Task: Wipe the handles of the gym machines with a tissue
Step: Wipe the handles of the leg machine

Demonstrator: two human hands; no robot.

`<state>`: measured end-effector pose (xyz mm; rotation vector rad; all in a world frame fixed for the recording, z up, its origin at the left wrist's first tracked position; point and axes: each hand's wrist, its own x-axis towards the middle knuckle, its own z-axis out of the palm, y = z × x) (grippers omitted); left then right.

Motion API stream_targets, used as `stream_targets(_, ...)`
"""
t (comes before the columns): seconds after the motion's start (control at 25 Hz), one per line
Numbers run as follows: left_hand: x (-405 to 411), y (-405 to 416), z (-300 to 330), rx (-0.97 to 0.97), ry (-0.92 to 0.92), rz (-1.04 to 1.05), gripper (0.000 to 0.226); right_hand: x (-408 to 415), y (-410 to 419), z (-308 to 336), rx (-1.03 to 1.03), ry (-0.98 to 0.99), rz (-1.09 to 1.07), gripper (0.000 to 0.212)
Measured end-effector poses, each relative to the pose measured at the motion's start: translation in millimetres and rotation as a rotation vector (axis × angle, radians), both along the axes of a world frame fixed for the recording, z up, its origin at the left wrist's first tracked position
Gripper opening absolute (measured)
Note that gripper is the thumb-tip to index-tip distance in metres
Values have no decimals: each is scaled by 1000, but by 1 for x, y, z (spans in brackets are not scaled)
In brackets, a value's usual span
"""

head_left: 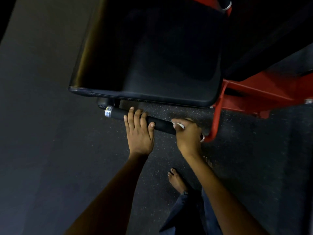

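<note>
A black foam-covered handle (pixel 161 124) with a silver end cap (pixel 108 111) sticks out below the black seat pad of a red gym machine. My left hand (pixel 138 133) lies across the handle's left half, fingers straight and laid over the bar. My right hand (pixel 188 134) grips the right end of the handle with a white tissue (pixel 178 125) pressed under its fingers; only a small bit of the tissue shows.
The black padded seat (pixel 152 56) hangs over the handle. The red steel frame (pixel 218 112) runs down at the right. A bare foot (pixel 177 179) and dark trouser legs stand on the speckled rubber floor (pixel 254 158).
</note>
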<state>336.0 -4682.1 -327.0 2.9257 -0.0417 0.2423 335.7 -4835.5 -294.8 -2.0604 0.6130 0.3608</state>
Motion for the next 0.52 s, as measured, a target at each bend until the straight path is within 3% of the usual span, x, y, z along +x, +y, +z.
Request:
stream_targets(0.08,0,1,0,-10,10,-3,50,-8,-9,-7,-37,-8,-69,26)
stream_targets(0.16,-1,0,0,-11,5,-5,50,-8,-30,-19,-120,186,-318,27)
stream_targets(0.24,-1,0,0,-18,-5,-9,50,-2,-33,-18,-144,314,-428,27)
stream_targets(0.44,0,0,-2,-19,-1,-3,53,16,19,16,-80,-107,139,27)
stream_targets(0.52,0,0,-1,-13,7,-9,53,11,13,10,-42,-238,238,29)
